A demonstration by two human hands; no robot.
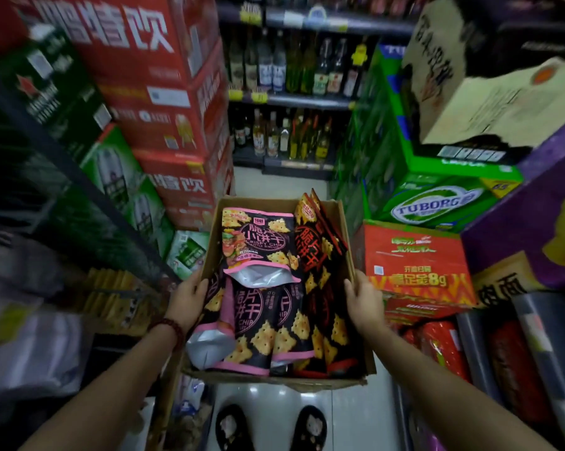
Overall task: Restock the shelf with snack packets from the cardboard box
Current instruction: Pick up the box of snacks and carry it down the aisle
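The restock had barely begun, by my reading: the cardboard box (345, 237) was full of biscuit packets (257, 239), none yet on a shelf. The left hand (190, 296) gripped its left wall and the right hand (365, 299) its right wall, carrying it above the floor. Its long axis ran away from the person; packets lay lengthwise.

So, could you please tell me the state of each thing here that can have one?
cardboard box: open, held up, holding packets
pink-trimmed packets: lying flat in box
red-trimmed packets: leaning along box's right side
left hand: gripping box's left wall
right hand: gripping box's right wall
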